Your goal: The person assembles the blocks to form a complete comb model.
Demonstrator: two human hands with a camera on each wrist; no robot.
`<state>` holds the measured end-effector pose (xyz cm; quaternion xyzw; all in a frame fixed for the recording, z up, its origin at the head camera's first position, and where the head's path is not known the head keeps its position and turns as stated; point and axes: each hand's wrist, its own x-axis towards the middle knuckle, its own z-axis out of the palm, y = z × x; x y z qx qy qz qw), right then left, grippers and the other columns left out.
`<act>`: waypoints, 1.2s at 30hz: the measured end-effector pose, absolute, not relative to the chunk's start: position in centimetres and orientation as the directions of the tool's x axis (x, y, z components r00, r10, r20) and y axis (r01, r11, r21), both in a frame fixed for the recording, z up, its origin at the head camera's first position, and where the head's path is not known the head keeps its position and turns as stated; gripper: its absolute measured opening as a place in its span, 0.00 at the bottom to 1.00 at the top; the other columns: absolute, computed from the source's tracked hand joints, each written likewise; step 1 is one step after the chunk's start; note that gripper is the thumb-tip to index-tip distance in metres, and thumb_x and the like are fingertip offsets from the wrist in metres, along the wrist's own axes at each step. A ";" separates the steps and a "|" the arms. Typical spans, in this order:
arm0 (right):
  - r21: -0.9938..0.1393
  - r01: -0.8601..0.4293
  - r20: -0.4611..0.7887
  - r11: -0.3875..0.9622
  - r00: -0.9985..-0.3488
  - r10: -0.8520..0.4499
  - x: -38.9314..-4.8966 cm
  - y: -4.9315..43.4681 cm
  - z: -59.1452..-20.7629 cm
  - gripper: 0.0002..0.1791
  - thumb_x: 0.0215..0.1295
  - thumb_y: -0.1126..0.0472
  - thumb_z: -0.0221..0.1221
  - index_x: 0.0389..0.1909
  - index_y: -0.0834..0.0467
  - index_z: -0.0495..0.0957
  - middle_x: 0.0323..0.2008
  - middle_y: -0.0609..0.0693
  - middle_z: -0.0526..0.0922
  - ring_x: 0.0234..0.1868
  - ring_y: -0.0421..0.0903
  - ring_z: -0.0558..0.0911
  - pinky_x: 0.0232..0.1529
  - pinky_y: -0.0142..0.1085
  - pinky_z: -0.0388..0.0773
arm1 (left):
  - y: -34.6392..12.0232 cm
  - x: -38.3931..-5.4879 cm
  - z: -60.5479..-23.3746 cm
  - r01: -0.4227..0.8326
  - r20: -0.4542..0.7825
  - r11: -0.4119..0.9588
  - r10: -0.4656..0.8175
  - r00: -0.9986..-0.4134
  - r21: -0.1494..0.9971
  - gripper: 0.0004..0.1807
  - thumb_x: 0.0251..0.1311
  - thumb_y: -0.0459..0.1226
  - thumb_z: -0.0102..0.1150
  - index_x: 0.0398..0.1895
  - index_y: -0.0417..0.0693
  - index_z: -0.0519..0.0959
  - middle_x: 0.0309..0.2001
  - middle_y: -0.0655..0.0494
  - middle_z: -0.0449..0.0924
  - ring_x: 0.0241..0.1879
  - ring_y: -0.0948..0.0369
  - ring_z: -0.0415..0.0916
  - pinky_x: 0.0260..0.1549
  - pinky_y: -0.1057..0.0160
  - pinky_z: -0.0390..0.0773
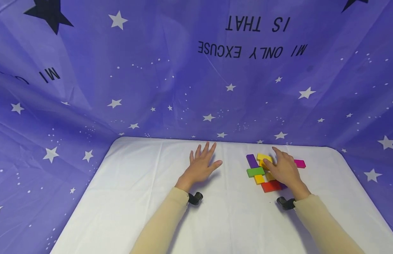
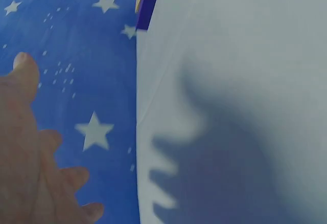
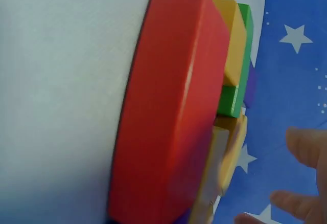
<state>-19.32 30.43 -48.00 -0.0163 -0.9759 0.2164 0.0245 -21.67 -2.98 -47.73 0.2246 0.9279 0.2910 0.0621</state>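
Observation:
My left hand (image 1: 198, 167) is held over the white table with its fingers spread; in the left wrist view its shadow falls on the cloth. Over a loose heap of coloured wooden blocks is my right hand (image 1: 283, 170), fingers loosely extended, gripping nothing that I can see. In the heap are a red block (image 1: 271, 186), a green block (image 1: 255, 172), a purple block (image 1: 251, 161) and several yellow ones, such as the yellow block (image 1: 259, 180). A pink block (image 1: 300, 163) shows beyond the right hand. That hand hides part of the heap.
The white-covered table (image 1: 234, 218) has a purple-blue curtain (image 1: 171, 88) with stars and lettering along its back and sides. A black wrist camera (image 1: 195, 198) sits on the left wrist, another wrist camera (image 1: 285, 203) on the right.

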 end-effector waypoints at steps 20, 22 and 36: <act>-0.349 0.258 -0.114 0.901 -0.966 0.232 -22.1 30.2 -48.2 0.50 0.64 0.27 0.52 0.57 0.74 0.72 0.49 0.73 0.77 0.46 0.68 0.76 0.36 0.54 0.80 | 5.9 -21.8 -49.8 0.348 -0.062 0.758 0.453 -0.889 0.551 0.38 0.75 0.61 0.37 0.82 0.58 0.50 0.80 0.53 0.49 0.79 0.46 0.44 0.75 0.41 0.44; -0.334 0.271 -0.137 0.903 -0.962 0.238 -22.2 30.1 -48.2 0.50 0.64 0.27 0.52 0.56 0.74 0.73 0.48 0.73 0.78 0.44 0.67 0.78 0.34 0.52 0.81 | 6.5 -21.8 -49.5 0.347 -0.065 0.755 0.456 -0.887 0.556 0.37 0.75 0.61 0.38 0.81 0.58 0.51 0.80 0.54 0.49 0.78 0.47 0.45 0.75 0.42 0.45; -0.350 0.268 -0.133 0.898 -0.963 0.236 -22.5 30.3 -48.7 0.43 0.64 0.31 0.56 0.49 0.73 0.77 0.42 0.70 0.81 0.38 0.64 0.79 0.29 0.47 0.79 | 9.9 -22.8 -49.5 0.387 0.025 0.775 0.434 -0.900 0.500 0.28 0.75 0.54 0.47 0.75 0.63 0.67 0.74 0.63 0.64 0.75 0.53 0.57 0.72 0.47 0.56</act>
